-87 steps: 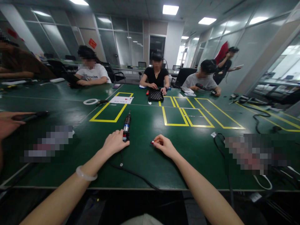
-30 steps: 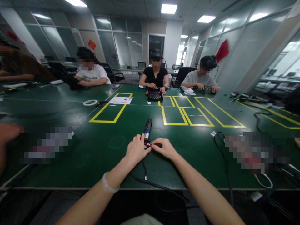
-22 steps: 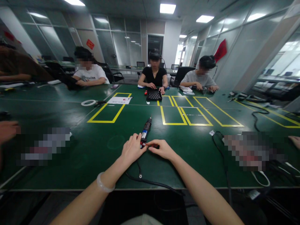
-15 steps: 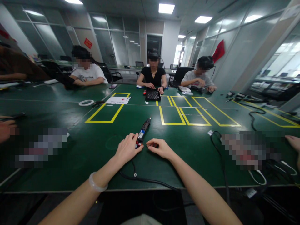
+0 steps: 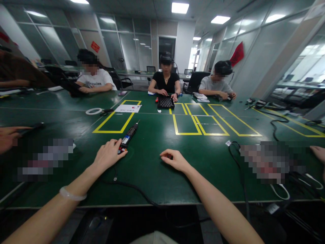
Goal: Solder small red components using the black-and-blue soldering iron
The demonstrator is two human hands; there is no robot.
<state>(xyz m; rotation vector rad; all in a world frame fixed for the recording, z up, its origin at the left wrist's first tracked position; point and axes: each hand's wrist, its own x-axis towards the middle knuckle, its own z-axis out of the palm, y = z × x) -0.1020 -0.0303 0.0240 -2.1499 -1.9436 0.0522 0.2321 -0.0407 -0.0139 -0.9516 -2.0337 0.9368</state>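
Note:
My left hand (image 5: 108,156) is closed on the rear end of a black and blue electric screwdriver (image 5: 128,136). The tool lies on the green table (image 5: 152,169) with its tip pointing away to the right, and a small red part shows at its near end. Its black cord (image 5: 132,186) trails back toward the table's front edge. My right hand (image 5: 175,160) rests on the table to the right, apart from the tool. Its fingers are curled together and nothing shows in them.
Yellow taped rectangles (image 5: 193,123) mark the table's middle. A black tray (image 5: 166,102), a white sheet (image 5: 128,108) and a white ring (image 5: 93,111) lie farther off. Three people sit across the table. Other people's hands show at the left edge (image 5: 10,135) and right edge (image 5: 317,152). Black cables (image 5: 275,127) lie at right.
My left hand has slid the screwdriver to the left, away from my right hand. The right hand let go of the small red part at the tool's end and stayed in place.

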